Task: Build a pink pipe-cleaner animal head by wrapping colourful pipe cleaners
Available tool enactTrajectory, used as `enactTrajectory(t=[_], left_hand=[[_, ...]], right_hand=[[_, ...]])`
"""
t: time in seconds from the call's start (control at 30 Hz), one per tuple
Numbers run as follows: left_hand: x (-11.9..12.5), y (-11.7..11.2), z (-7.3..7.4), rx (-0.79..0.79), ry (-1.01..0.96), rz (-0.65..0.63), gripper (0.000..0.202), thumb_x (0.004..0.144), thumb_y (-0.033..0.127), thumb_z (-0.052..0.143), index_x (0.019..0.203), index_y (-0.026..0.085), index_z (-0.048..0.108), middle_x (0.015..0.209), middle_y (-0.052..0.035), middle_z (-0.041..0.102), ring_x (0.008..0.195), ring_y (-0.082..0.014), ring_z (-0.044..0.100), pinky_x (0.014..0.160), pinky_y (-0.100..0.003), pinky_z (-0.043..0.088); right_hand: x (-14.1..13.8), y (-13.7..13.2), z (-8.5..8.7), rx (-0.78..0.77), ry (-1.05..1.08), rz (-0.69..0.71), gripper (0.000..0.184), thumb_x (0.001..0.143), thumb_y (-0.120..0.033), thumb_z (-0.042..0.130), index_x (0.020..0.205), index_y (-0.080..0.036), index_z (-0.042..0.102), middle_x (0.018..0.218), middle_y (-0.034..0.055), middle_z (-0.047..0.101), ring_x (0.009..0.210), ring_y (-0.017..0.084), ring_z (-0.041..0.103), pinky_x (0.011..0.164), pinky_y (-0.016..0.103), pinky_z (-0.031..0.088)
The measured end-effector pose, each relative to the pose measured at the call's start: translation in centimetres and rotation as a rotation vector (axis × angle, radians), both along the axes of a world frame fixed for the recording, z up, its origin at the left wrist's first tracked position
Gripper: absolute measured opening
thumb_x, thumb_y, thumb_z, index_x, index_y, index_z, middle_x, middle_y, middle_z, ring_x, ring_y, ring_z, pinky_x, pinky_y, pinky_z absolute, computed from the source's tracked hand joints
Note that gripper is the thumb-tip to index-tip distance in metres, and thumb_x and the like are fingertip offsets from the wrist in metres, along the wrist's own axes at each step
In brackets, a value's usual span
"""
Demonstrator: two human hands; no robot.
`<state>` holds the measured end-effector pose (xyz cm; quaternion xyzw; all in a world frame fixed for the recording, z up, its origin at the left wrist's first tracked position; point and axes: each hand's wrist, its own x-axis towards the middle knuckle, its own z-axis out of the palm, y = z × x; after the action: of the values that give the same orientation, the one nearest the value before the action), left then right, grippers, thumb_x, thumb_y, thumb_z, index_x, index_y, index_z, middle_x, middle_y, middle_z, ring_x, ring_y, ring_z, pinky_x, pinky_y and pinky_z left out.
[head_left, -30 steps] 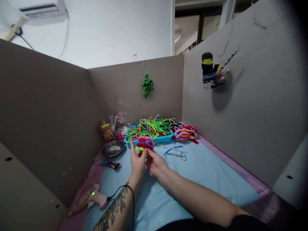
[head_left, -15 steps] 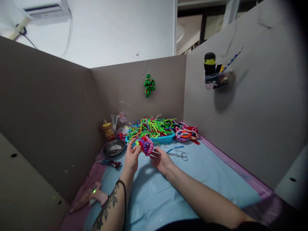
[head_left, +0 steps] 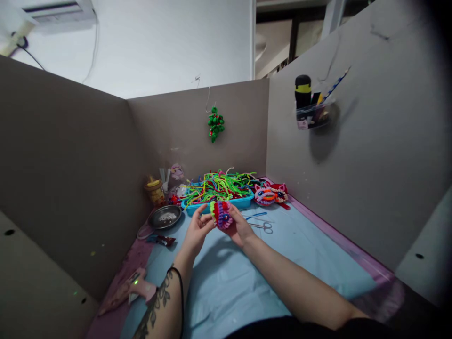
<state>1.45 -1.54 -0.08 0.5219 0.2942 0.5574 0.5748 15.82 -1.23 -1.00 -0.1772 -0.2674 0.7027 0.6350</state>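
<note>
A small round piece of fuzzy chenille stems (head_left: 221, 214), striped pink, purple, red and lime green, is up above the blue table cover. My right hand (head_left: 240, 228) holds it from the right, fingers behind it and thumb along its upper edge. On the other side, my left hand (head_left: 197, 230) has its fingers apart beside the lime green edge; its fingertips are at or very near the piece. Behind it stands a blue tray (head_left: 243, 202) heaped with loose chenille stems (head_left: 226, 184). Scissors (head_left: 264, 227) lie to the right of my right hand.
At left are a metal dish (head_left: 165, 217) with small bits in it, a dark red wrapper (head_left: 164, 240) and a pink glue gun (head_left: 139, 288) with a green light. Finished chenille pieces (head_left: 270, 194) sit at back right. Grey panels (head_left: 197, 127) enclose the table.
The chenille piece has passed from my left hand into my right hand and turned, showing more of its lime green edge. My right hand has closed on it; my left fingers have loosened.
</note>
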Motion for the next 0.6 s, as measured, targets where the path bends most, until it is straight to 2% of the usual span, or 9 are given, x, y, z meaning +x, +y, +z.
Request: enactTrajectory(t=[0.1,0.2,0.33,0.47,0.53,0.6], left_hand=[[0.3,0.3,-0.7,-0.027,0.08,0.07,0.037,0.07,0.036,0.071,0.096,0.013,0.06,0.083,-0.0049,0.062,0.076,-0.0136,0.056,0.074,-0.027,0.044],[0.4,0.5,-1.3,0.001,0.18,0.081,0.03,0.071,0.041,0.067,0.073,0.011,0.063,0.071,-0.0028,0.059,0.069,-0.0126,0.052,0.069,-0.025,0.042],[0.4,0.7,-1.5,0.048,0.21,0.131,0.031,0.072,0.043,0.065,0.068,0.012,0.06,0.064,0.0001,0.054,0.064,-0.0113,0.046,0.064,-0.023,0.038],[0.0,0.7,-0.8,0.108,0.212,0.217,0.035,0.073,0.048,0.061,0.067,0.014,0.055,0.062,0.0021,0.049,0.061,-0.0104,0.042,0.058,-0.021,0.035],[-0.6,0.7,-0.2,0.155,0.284,0.255,0.034,0.075,0.048,0.058,0.068,0.015,0.054,0.061,0.0026,0.047,0.06,-0.0104,0.04,0.056,-0.02,0.033],[-1.1,0.6,0.2,0.233,0.437,0.256,0.032,0.079,0.046,0.055,0.068,0.016,0.054,0.062,0.0024,0.047,0.06,-0.011,0.041,0.056,-0.021,0.032]], right_hand=[[-0.2,0.1,-0.1,0.018,0.03,-0.071,0.046,0.066,-0.038,0.074,0.106,-0.028,0.052,0.097,-0.0002,0.066,0.078,0.017,0.063,0.063,0.031,0.053],[-0.5,0.0,-0.2,0.022,0.026,-0.137,0.05,0.063,-0.034,0.076,0.107,-0.029,0.052,0.097,-0.0004,0.066,0.079,0.016,0.063,0.064,0.029,0.052],[-0.9,-0.3,-0.5,0.029,0.009,-0.139,0.056,0.06,-0.036,0.078,0.108,-0.031,0.05,0.101,-0.0005,0.064,0.082,0.017,0.063,0.067,0.029,0.052],[-1.0,-0.2,-1.0,0.059,-0.076,-0.059,0.059,0.062,-0.053,0.072,0.112,-0.032,0.049,0.109,0.0011,0.062,0.089,0.018,0.061,0.069,0.03,0.05],[-0.4,0.2,-0.9,0.039,-0.155,-0.129,0.054,0.068,-0.061,0.061,0.112,-0.032,0.051,0.113,0.0017,0.06,0.094,0.018,0.06,0.071,0.03,0.049],[0.8,0.5,-0.4,0.075,-0.296,-0.306,0.046,0.073,-0.058,0.057,0.112,-0.032,0.053,0.119,0.0014,0.056,0.103,0.018,0.056,0.079,0.031,0.047]])
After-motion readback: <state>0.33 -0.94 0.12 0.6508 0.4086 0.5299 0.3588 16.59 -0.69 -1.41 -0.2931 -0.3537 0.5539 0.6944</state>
